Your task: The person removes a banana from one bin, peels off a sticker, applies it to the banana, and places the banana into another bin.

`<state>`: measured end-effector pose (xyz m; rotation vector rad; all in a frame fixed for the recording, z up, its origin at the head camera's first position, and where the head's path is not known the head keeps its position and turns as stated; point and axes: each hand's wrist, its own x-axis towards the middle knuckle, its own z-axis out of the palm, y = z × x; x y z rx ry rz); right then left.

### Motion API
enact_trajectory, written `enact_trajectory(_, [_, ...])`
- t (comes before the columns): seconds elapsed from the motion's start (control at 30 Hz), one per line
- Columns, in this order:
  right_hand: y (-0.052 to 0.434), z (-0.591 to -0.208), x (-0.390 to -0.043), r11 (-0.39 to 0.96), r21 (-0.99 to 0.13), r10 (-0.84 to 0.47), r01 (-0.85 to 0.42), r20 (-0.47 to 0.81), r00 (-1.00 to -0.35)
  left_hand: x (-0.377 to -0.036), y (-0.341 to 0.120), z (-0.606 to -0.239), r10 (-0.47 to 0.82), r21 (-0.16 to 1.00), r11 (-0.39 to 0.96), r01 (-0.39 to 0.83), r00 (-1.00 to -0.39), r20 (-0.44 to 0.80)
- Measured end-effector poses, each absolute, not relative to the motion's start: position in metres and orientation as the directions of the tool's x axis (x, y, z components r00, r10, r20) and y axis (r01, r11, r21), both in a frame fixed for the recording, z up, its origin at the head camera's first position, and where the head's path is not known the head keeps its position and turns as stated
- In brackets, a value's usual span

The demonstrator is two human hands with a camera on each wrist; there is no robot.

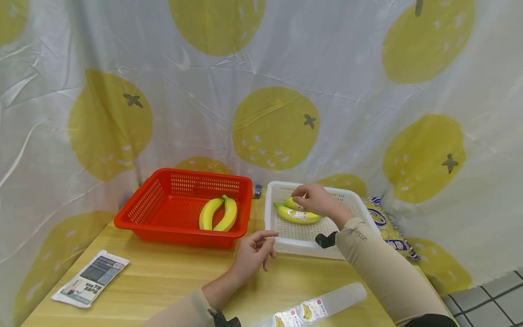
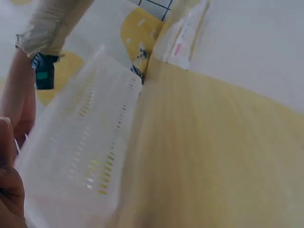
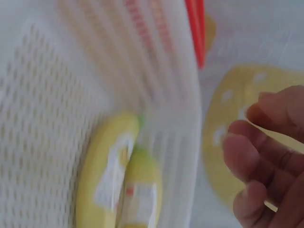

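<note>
A white perforated basket [image 1: 268, 218] holds two labelled yellow bananas [image 1: 296, 215]. My right hand [image 1: 314, 200] hovers over them with its fingers loosely curled. In the right wrist view the fingers [image 3: 266, 156] hang clear of the bananas [image 3: 109, 180] and hold nothing. My left hand [image 1: 255, 252] sits relaxed at the white basket's near left corner, its fingertips by the rim, with nothing in it. The left wrist view shows the basket wall [image 2: 85, 156] up close and blurred. A red basket [image 1: 135, 218] to the left holds two more bananas [image 1: 218, 213].
A folded leaflet [image 1: 91, 278] lies at the table's near left. An empty clear wrapper with banana labels [image 1: 314, 306] lies at the front edge. A yellow and blue bag [image 1: 386, 225] sits right of the white basket. A lemon-print curtain hangs close behind.
</note>
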<state>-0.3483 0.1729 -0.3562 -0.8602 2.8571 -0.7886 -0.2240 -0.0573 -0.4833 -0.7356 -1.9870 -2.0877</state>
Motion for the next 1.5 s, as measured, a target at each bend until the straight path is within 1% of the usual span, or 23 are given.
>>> enact_trajectory(0.07, [0.156,-0.36,-0.329,0.69,-0.471,-0.547,-0.549,0.158,-0.822,-0.218,-0.058,-0.47,0.24,0.814,-0.096,0.572,-0.781,0.577])
enact_trajectory(0.17, [0.132,-0.377,-0.302,0.646,-0.408,-0.573,-0.645,0.299,-0.763,-0.216,-0.067,-0.448,0.25,0.665,-0.065,0.744,-0.633,0.733])
enact_trajectory(0.2, [0.123,-0.383,-0.294,0.632,-0.384,-0.577,-0.674,0.348,-0.739,-0.216,-0.072,-0.44,0.241,0.629,-0.042,0.776,-0.603,0.76])
enact_trajectory(0.23, [0.115,-0.39,-0.287,0.622,-0.364,-0.576,-0.694,0.388,-0.72,-0.218,-0.08,-0.433,0.223,0.608,-0.008,0.794,-0.591,0.775])
enact_trajectory(0.27, [0.106,-0.396,-0.28,0.611,-0.34,-0.577,-0.715,0.427,-0.696,-0.221,-0.089,-0.426,0.193,0.61,0.033,0.792,-0.604,0.774])
enact_trajectory(0.3, [0.098,-0.402,-0.274,0.606,-0.312,-0.576,-0.732,0.462,-0.674,-0.224,-0.099,-0.419,0.157,0.625,0.087,0.776,-0.63,0.761])
enact_trajectory(0.37, [0.082,-0.412,-0.265,0.602,-0.251,-0.567,-0.758,0.534,-0.627,-0.233,-0.123,-0.406,0.074,0.697,0.202,0.688,-0.72,0.69])
enact_trajectory(0.47, [0.064,-0.422,-0.255,0.61,-0.143,-0.562,-0.78,0.616,-0.552,-0.248,-0.16,-0.391,-0.036,0.825,0.341,0.451,-0.87,0.491])
enact_trajectory(0.53, [0.055,-0.427,-0.251,0.619,-0.077,-0.561,-0.782,0.654,-0.508,-0.261,-0.183,-0.382,-0.076,0.86,0.41,0.304,-0.928,0.364])
enact_trajectory(0.6, [0.048,-0.432,-0.25,0.631,-0.026,-0.563,-0.775,0.672,-0.481,-0.273,-0.202,-0.376,-0.101,0.867,0.46,0.193,-0.958,0.267])
enact_trajectory(0.7, [0.044,-0.437,-0.249,0.652,0.001,-0.548,-0.758,0.692,-0.47,-0.291,-0.222,-0.375,-0.118,0.851,0.516,0.096,-0.976,0.181])
enact_trajectory(0.83, [0.041,-0.441,-0.248,0.651,-0.004,-0.53,-0.759,0.713,-0.459,-0.309,-0.239,-0.39,-0.091,0.79,0.614,0.005,-0.993,0.076])
enact_trajectory(0.97, [0.038,-0.441,-0.246,0.629,-0.013,-0.531,-0.777,0.724,-0.441,-0.318,-0.253,-0.415,-0.041,0.693,0.719,-0.047,-0.999,-0.024])
enact_trajectory(1.07, [0.037,-0.441,-0.247,0.621,-0.02,-0.528,-0.783,0.728,-0.438,-0.318,-0.256,-0.425,-0.017,0.634,0.769,-0.086,-0.993,-0.114])
enact_trajectory(1.17, [0.036,-0.442,-0.248,0.62,-0.021,-0.528,-0.785,0.728,-0.437,-0.316,-0.253,-0.428,0.009,0.583,0.806,-0.104,-0.982,-0.188])
enact_trajectory(1.27, [0.036,-0.443,-0.248,0.628,-0.027,-0.527,-0.778,0.721,-0.45,-0.317,-0.249,-0.43,0.053,0.53,0.844,-0.084,-0.97,-0.238])
enact_trajectory(1.4, [0.037,-0.443,-0.247,0.639,-0.057,-0.522,-0.767,0.701,-0.487,-0.321,-0.246,-0.432,0.086,0.478,0.876,-0.059,-0.958,-0.275])
enact_trajectory(1.5, [0.038,-0.444,-0.248,0.646,-0.074,-0.52,-0.76,0.686,-0.509,-0.322,-0.244,-0.432,0.078,0.489,0.87,-0.066,-0.96,-0.269])
